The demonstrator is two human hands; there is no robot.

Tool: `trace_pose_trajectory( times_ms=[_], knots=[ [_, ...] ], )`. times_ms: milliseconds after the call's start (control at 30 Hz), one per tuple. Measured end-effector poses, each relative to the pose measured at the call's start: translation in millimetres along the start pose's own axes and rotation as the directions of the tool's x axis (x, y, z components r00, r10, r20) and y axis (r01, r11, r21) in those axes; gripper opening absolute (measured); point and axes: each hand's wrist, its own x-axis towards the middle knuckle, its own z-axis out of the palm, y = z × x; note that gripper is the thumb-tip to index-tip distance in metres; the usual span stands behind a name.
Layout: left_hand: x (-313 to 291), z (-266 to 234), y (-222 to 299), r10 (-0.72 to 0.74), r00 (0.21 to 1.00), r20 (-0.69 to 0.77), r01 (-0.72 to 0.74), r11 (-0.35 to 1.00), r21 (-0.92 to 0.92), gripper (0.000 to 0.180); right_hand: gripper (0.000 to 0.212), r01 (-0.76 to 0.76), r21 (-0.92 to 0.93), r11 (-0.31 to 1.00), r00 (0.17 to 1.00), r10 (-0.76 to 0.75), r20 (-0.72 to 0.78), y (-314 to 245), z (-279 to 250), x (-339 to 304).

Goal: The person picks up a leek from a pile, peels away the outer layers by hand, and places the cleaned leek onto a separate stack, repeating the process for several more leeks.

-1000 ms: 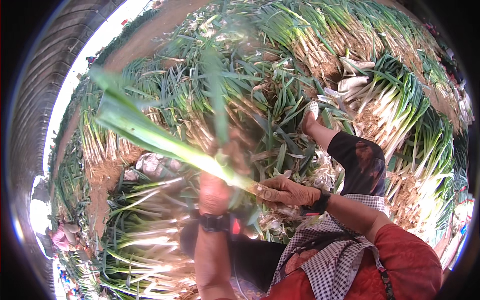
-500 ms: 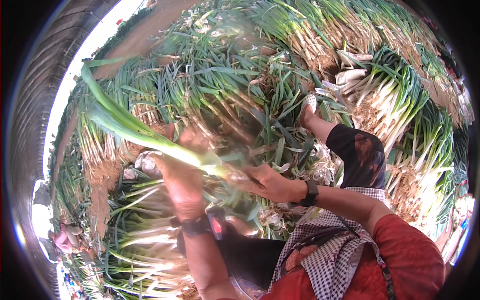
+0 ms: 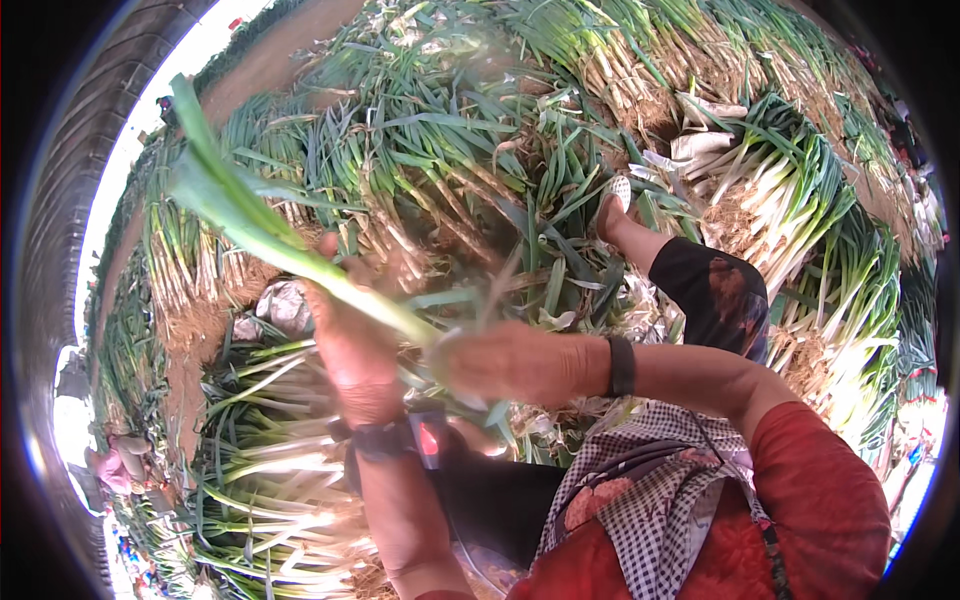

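A long leek [image 3: 365, 300] slants across in front of me, its broad green leaves up at the far left and its pale stalk toward the middle. My left hand [image 3: 350, 345] is closed around the stalk, thumb side up. At the stalk's lower end is my right hand [image 3: 515, 362], smeared by motion, its fingers curled in and covering the root end. A thin brownish strip, blurred, rises just beyond the right fingers; whether it is held cannot be made out. Beside my left forearm lies a pile of white-stalked leeks [image 3: 290, 465], roots toward me.
Uncleaned leeks [image 3: 420, 185] with earthy roots lie in rows ahead. Cleaned leeks [image 3: 780, 220] are heaped at the right, by my outstretched leg [image 3: 700, 290]. Leaf trimmings [image 3: 560, 290] litter the ground between. A pale bundle [image 3: 285, 305] sits beyond my left hand.
My right hand has turned and now covers the stalk's lower end, where its fingers pinched the brownish stalk before. The leek has tilted more upright, leaf tips higher.
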Motion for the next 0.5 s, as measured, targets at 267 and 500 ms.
trace_pose_trajectory(
  times_ms=[267,500],
  knots=[
    [11,-28,31,0.167,0.985,0.051,-0.168,0.985,0.023,0.057,0.01,-0.337,-0.163,0.927,0.573,0.339,0.746,37,82,-196],
    [13,-35,46,0.174,0.967,0.185,-0.16,0.983,-0.088,0.064,0.018,-0.444,0.188,0.876,0.605,0.138,0.784,13,27,-95]
  ],
)
